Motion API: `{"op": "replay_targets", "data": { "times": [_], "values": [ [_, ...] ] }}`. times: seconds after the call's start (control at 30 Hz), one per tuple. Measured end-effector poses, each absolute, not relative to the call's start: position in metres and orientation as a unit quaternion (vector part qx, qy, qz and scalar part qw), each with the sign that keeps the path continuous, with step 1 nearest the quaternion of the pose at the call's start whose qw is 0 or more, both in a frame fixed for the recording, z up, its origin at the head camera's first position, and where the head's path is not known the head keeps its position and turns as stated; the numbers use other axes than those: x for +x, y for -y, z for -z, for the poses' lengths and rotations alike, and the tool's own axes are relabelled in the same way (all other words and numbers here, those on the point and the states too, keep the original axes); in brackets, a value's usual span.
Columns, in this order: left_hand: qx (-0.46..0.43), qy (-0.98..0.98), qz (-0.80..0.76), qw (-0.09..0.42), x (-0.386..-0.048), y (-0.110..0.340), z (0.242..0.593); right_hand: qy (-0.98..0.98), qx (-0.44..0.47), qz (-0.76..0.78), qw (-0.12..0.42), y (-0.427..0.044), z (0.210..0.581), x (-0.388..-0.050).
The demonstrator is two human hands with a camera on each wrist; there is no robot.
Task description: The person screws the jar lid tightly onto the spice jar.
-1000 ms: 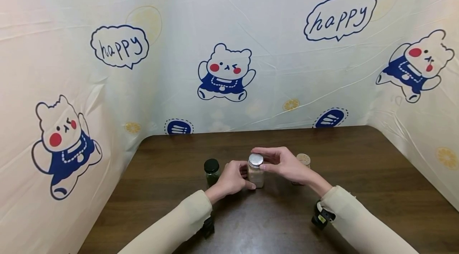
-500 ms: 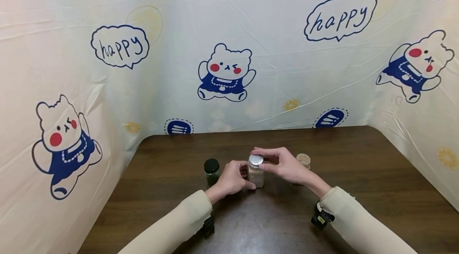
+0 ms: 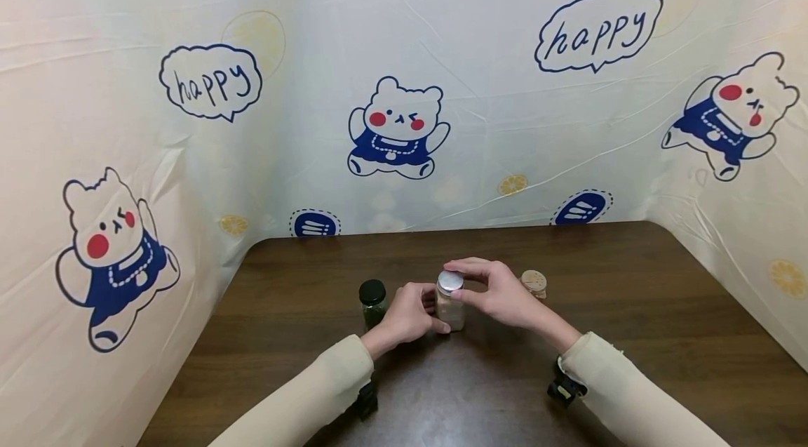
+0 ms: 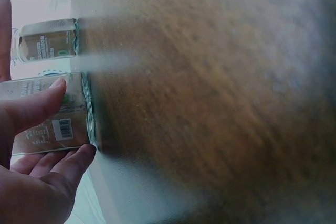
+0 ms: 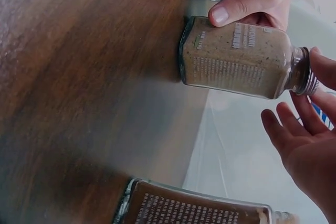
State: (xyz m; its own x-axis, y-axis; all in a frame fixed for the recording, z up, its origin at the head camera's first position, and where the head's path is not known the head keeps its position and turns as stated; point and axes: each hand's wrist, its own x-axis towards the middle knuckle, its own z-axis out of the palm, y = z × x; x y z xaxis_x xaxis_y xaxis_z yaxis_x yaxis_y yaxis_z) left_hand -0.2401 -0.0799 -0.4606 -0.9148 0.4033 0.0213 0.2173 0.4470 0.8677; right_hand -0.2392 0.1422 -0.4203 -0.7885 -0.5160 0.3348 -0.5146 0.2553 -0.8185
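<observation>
A square glass spice jar (image 5: 236,59) of speckled beige powder stands upright on the table in the head view. My left hand (image 3: 407,314) grips its body low down, the thumb (image 4: 44,106) across one face and the fingers round the far side. On top is a ridged silver screw lid (image 3: 450,283). My right hand (image 3: 501,292) pinches this lid between thumb and forefinger, the other fingers off the jar. In the right wrist view the lid (image 5: 304,72) sits on the jar's neck.
A black-lidded jar (image 3: 372,302) with green contents stands left, partly behind my left hand. To the right, partly behind my right forearm, is a jar of brown powder (image 5: 189,208) with a pale, dotted top (image 3: 534,283). A printed curtain (image 3: 404,201) surrounds the wooden table (image 3: 303,271).
My right hand has turned slightly at the lid, its thumb shifting left across the front and its wrist dropping a little. The left hand and the jar have stayed put.
</observation>
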Motion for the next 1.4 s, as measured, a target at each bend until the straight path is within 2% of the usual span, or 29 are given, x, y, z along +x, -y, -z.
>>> {"op": "replay_targets", "data": {
  "times": [0.23, 1.07, 1.2, 1.4],
  "values": [
    [0.186, -0.844, -0.493, 0.095, -0.239, 0.08, 0.46, -0.833, -0.317, 0.449, -0.055, -0.138, 0.419, -0.235],
    [0.191, -0.85, -0.481, 0.096, -0.24, 0.081, 0.46, -0.862, -0.303, 0.389, -0.116, -0.129, 0.418, -0.231],
    [0.191, -0.849, -0.484, 0.094, -0.239, 0.081, 0.459, -0.846, -0.316, 0.421, -0.088, -0.135, 0.42, -0.234],
    [0.188, -0.845, -0.491, 0.098, -0.24, 0.081, 0.459, -0.768, -0.319, 0.552, 0.051, -0.147, 0.422, -0.242]
  ]
}}
